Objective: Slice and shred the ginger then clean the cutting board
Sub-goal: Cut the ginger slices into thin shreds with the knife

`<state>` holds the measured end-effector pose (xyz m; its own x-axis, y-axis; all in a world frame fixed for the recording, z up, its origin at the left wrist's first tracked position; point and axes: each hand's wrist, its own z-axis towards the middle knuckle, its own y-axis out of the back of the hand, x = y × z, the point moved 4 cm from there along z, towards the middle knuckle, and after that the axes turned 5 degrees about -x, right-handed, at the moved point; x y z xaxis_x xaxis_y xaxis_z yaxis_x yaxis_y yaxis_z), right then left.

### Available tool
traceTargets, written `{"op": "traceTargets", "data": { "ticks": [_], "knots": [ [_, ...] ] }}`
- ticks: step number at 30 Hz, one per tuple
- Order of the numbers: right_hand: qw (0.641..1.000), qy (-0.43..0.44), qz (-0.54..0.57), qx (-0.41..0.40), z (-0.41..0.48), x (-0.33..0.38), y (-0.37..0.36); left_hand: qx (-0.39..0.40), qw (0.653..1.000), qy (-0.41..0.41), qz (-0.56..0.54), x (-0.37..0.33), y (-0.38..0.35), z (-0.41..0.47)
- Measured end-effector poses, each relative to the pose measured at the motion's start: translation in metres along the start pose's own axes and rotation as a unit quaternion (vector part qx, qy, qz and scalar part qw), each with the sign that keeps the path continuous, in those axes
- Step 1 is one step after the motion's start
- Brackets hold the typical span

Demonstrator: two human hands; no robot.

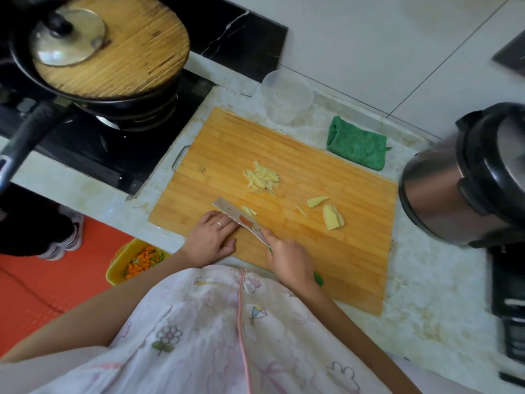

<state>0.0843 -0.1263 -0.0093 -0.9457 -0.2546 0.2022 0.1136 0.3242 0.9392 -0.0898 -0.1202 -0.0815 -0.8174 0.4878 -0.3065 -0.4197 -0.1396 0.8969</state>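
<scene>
The left hand (211,237) lies palm down on the cutting board (326,265), fingers straight and close together, a ring on one of them, and their tips meet the near face of the knife (241,220) blade; whether anything is held under those tips cannot be told. The right hand (287,257) is curled round the knife's handle, a bit of green grip showing behind the wrist, with the blade running from it across the front of the left fingers. Just past the blade, on the side away from the left hand, sits a small cut piece of ginger (249,211). Farther beyond both hands lies a loose heap of ginger shreds (262,179) – pale yellow, thin strips. To the right of the right hand, apart from the knife, rest a few ginger slices (332,217) and one thin sliver. Beyond the board on the right hand's side is a folded green cloth (356,146), with a clear plastic tub (285,98) beside it, and a steel cooker (468,177) stands well off to the right. Far beyond the left hand a black pan (159,98) with a wooden lid (136,46) sits on the stove – and below the left forearm, down on the floor, a yellow bin (113,268) holds orange and green scraps.
</scene>
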Motion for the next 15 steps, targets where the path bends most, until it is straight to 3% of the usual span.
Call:
{"op": "traceTargets", "data": {
  "ticks": [15],
  "knots": [
    [1.000,-0.012,0.001,0.004,0.004,0.003,0.001,-0.049,0.999,-0.016,0.003,0.000,-0.005,0.000]
  ]
}}
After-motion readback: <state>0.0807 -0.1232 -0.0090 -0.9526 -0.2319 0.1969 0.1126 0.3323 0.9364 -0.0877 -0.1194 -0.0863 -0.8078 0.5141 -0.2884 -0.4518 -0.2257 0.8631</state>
